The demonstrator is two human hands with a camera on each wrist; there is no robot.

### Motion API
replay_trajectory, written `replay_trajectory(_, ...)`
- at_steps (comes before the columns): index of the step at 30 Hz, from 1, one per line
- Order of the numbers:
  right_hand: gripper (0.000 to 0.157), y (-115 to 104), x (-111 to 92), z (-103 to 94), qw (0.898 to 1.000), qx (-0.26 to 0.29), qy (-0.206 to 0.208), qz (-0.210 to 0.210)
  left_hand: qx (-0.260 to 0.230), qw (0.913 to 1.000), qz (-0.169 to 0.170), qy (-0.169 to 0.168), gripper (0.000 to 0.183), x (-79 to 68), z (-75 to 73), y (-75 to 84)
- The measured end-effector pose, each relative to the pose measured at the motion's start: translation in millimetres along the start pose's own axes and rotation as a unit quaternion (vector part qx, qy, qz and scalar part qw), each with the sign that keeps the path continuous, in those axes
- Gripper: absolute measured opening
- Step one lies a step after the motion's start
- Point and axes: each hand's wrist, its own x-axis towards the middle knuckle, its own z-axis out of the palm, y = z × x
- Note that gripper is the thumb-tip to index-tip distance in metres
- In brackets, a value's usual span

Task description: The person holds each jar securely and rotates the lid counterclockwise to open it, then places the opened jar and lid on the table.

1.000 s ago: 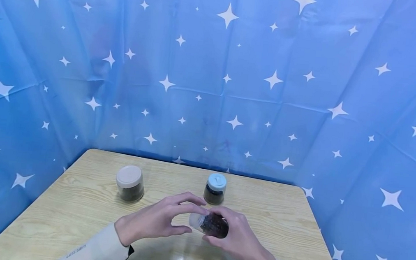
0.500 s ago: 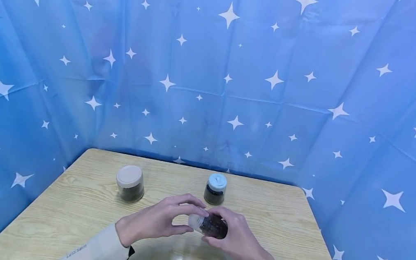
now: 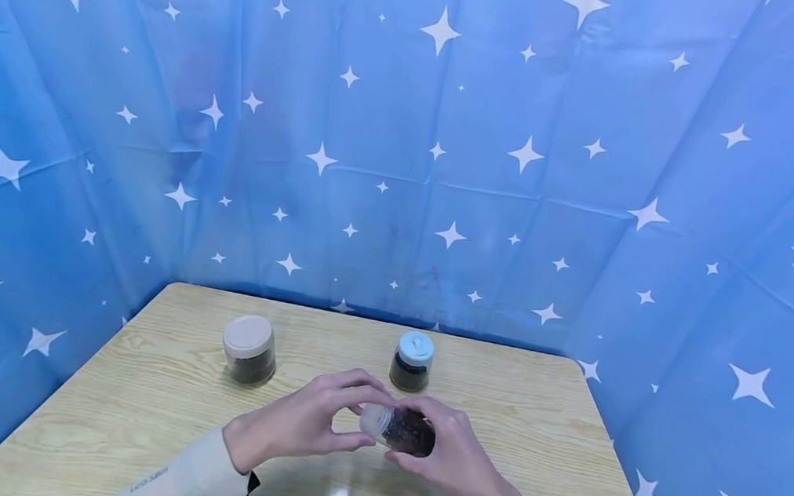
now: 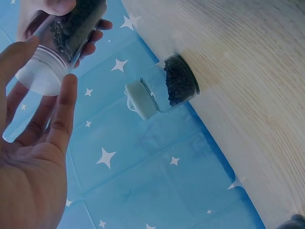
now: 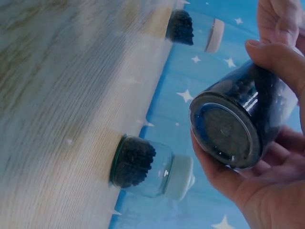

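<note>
My right hand (image 3: 457, 450) grips a clear jar (image 3: 411, 432) filled with dark pieces, held tilted almost on its side above the table. Its translucent whitish lid (image 3: 375, 422) points left, toward my left hand (image 3: 311, 416). Thumb and fingers of the left hand lie around that lid, the fingertips right at its rim, as the left wrist view shows. From the right wrist view, the round base of the jar (image 5: 224, 131) faces the camera, with the right thumb on top and the fingers beneath.
A jar with a light blue lid (image 3: 416, 347) stands just behind my hands, part filled with dark pieces. Farther left is a wider jar with a pale pinkish lid (image 3: 248, 337). A blue star-patterned curtain (image 3: 380, 120) hangs behind the wooden table (image 3: 107, 404).
My left hand has shifted slightly right, its thumb and fingers farther over the lid. The right hand and the jar are nearly still. The two standing jars have not moved.
</note>
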Motion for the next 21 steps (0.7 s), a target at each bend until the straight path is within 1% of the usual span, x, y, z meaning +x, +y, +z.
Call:
replay_trajectory(3, 0.063, 1, 0, 1.5, 1.000, -0.007, 0.006, -0.005, -0.007, 0.9997, -0.022, 0.003, 0.052, -0.6, 1.6, 0.7)
replay_trajectory(7, 0.064, 2, 0, 3.3, 1.000, -0.010, 0.010, -0.002, -0.023, 0.9980, -0.058, 0.002, 0.051, -1.4, 3.2, 1.1)
replay_trajectory(10, 0.064, 3, 1, 5.0, 1.000, -0.011, 0.012, -0.001, -0.031, 0.9971, -0.069, 0.007, 0.050, -1.8, 4.3, 0.2)
replay_trajectory(13, 0.064, 3, 2, 6.3, 1.000, -0.013, 0.016, -0.003, -0.028, 0.9972, -0.068, 0.017, 0.049, -1.5, 5.7, -0.6)
replay_trajectory(19, 0.068, 4, 2, 9.5, 0.999, -0.022, 0.029, -0.020, -0.030, 0.9955, -0.086, 0.025, 0.048, -3.7, 8.5, -0.1)
replay_trajectory(21, 0.068, 4, 2, 10.7, 0.999, -0.023, 0.028, -0.023, -0.029, 0.9954, -0.087, 0.030, 0.047, -4.9, 9.2, -0.2)
